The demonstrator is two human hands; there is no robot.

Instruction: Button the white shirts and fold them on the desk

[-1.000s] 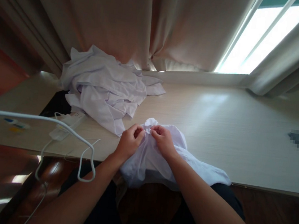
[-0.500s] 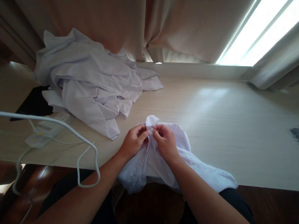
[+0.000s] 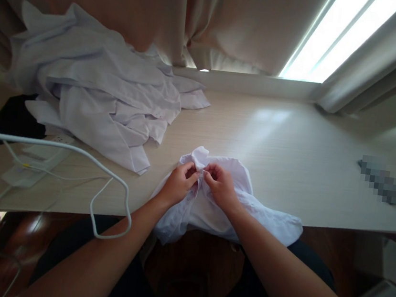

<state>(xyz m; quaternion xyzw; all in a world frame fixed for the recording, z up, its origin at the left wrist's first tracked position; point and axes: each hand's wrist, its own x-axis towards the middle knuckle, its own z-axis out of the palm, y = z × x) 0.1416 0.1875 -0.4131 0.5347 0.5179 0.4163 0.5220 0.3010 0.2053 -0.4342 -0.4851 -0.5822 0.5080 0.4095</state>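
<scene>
Where fingers (image 3: 210, 179) pinch white cloth (image 3: 209, 212), fine detail unclear, gray object (image 3: 383, 181) pixelated.

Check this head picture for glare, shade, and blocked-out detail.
Head view: the window is blown out white, with pale sheen on the table; head view: the curtain looks dim; head view: coarse pixels mask an object at right; head view: detail of the white cloth between left hand and right hand is unclear.

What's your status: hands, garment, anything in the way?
Left hand and right hand pinching white garment. Bunched, draped over desk edge. White cable loops across view of left forearm, not hands.
</scene>
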